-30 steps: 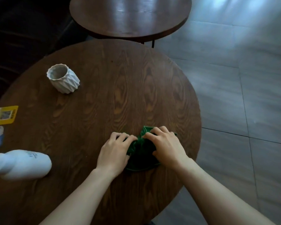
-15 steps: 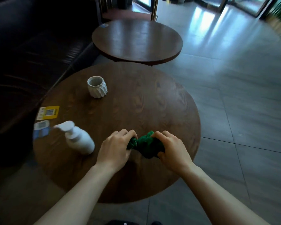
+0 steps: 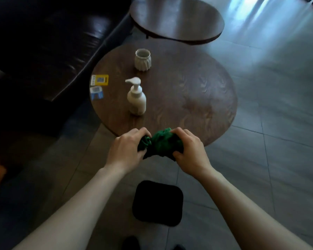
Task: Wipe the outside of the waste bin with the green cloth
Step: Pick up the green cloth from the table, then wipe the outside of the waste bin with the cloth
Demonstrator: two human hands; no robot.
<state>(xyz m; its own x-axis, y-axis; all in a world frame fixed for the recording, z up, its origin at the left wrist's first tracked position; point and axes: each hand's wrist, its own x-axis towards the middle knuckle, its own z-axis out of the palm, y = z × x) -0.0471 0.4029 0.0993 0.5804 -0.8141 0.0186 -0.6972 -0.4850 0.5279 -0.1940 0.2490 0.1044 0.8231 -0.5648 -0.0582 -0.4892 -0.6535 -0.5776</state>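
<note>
Green cloth (image 3: 163, 143), bunched into a wad, sits between your two hands in the air at the near edge of the round wooden surface (image 3: 197, 98). Your left hand (image 3: 128, 150) is closed around its left end and your right hand (image 3: 188, 152) grips its right side. Below your forearms, a black waste bin (image 3: 157, 202) with a rounded square mouth stands on the tiled floor (image 3: 278, 159); its inside is too dark to read. On the surface, a white pump bottle (image 3: 136, 98) stands upright, a white ribbed cup (image 3: 142, 59) stands farther back, its contents hidden, and a yellow card (image 3: 99, 80) and a blue card (image 3: 97, 92) lie at the left edge.
</note>
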